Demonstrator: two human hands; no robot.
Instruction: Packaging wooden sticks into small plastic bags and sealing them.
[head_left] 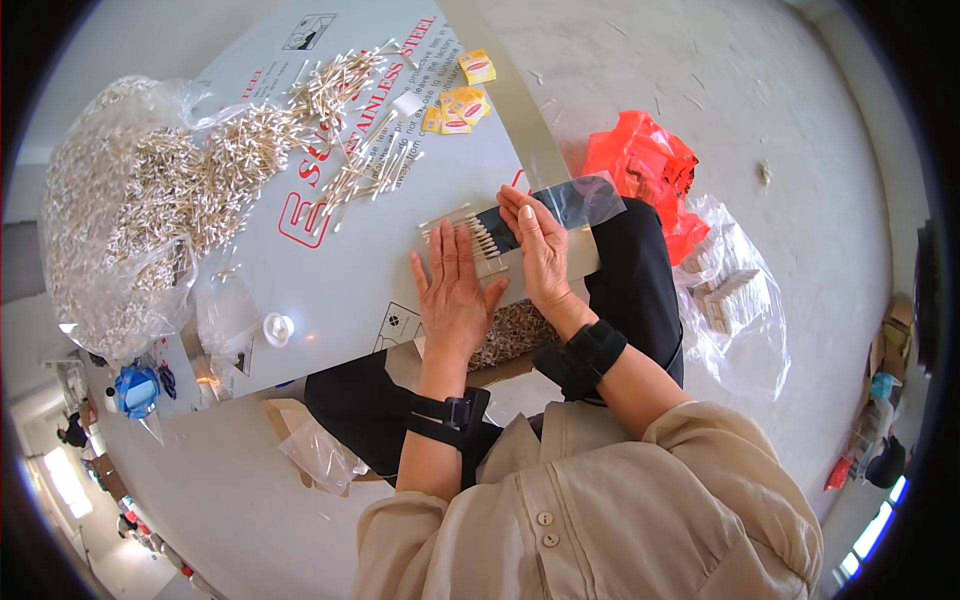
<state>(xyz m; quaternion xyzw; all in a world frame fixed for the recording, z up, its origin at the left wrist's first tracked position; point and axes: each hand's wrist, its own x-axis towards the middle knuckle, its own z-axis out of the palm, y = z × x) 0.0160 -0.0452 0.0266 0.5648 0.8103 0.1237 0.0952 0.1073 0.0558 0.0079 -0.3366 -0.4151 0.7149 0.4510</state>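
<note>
Near the table's right edge, my left hand lies flat, fingers stretched out over one end of a row of cotton swabs. My right hand is at the row's other end, with its fingers extended and the thumb apart from them. Beneath and beyond its fingers lies a clear plastic bag, which looks dark where it covers my trouser leg. Part of the bag's mouth is hidden by my right hand, so I cannot tell how far the swabs reach into it.
A large clear bag spills a heap of cotton swabs on the table's left. Yellow cards lie at the far edge, and a small white round container at the near edge. Red and clear bags rest at right.
</note>
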